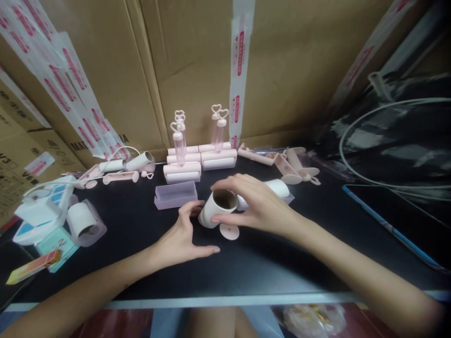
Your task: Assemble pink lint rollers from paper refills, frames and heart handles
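Observation:
My right hand (257,202) has thumb and fingers around the upper end of a white hollow-cored sticky-paper roll (209,211), which is tilted with its open end up. On the roll's left, my left hand (179,234) is open, thumb stretched out and fingers bent close by its side; whether they touch it I cannot tell. A pink round end disc (229,232) shows just under the roll, its remaining part hidden. Behind my right hand lies another white roll (278,188) by a translucent purple cover (289,199). An open purple cover (176,196) sits behind my left hand.
Pink lint rollers (181,170) with heart-topped handles stand at the back. Pink frame parts (289,166) lie back right, more rolls (139,161) back left. A power strip (45,211) and cable are left; a tablet-like dark panel (398,220) is right. Cardboard boxes (197,61) rise behind.

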`<state>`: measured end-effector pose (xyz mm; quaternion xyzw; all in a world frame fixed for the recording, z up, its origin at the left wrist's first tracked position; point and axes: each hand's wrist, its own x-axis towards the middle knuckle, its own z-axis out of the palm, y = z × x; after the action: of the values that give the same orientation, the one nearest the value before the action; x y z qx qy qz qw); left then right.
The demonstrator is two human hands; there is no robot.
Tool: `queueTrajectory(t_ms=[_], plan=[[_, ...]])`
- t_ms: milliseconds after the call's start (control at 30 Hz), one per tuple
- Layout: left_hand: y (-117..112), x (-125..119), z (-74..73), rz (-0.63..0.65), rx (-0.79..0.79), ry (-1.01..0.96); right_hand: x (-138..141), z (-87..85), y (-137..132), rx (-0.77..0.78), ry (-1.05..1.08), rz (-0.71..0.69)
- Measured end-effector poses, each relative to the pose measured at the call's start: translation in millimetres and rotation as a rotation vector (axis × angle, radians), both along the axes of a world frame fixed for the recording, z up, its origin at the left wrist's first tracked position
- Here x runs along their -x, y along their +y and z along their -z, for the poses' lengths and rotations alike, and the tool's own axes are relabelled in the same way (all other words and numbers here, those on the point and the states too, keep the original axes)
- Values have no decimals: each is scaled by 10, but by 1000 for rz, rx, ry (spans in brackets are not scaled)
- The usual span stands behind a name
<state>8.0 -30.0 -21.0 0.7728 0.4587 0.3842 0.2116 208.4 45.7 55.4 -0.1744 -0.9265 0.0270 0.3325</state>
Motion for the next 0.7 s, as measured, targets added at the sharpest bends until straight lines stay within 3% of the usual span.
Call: queueTrajectory(t_ms=[67, 233, 700], plan=[[9, 1, 19, 12, 51, 11, 21, 28, -12, 23, 9, 7], [51, 39, -92, 46, 214, -63, 57, 61, -37, 24, -11, -22], [62, 57, -48, 46, 181, -74, 81, 93, -45, 45, 10, 2]])
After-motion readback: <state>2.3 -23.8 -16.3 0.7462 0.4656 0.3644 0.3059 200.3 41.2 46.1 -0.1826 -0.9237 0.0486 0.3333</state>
